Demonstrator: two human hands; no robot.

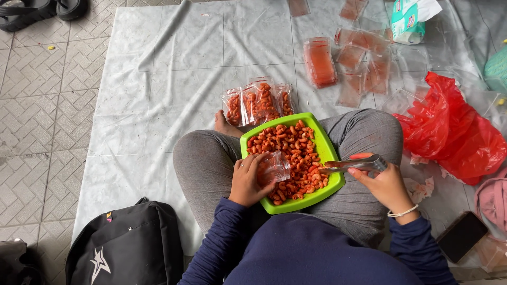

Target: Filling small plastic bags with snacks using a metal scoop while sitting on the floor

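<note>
- Packing of red macaroni snacks (296, 153) into small clear bags is judged to be the step in hand; the snacks are heaped in a green tray (330, 150) balanced on the crossed legs.
- A small clear bag (274, 168) is held over the tray's near left part by the left hand (245, 182), whose fingers are curled shut around it.
- Metal tongs (354, 163) are gripped in the closed right hand (388, 187), their tips resting at the tray's right edge among the snacks.
- For the next move, the bag's mouth would need to be kept wide and the tongs' load carried across without spilling.
- Filled bags (259, 103) are laid just beyond the tray, near a bare foot; empty bags (364, 63) are scattered farther off, toward the right.
- Open room is left on the white sheet (158, 95) to the left; on the right, space is narrowed by a red plastic bag (454, 132) and a phone (462, 236).
</note>
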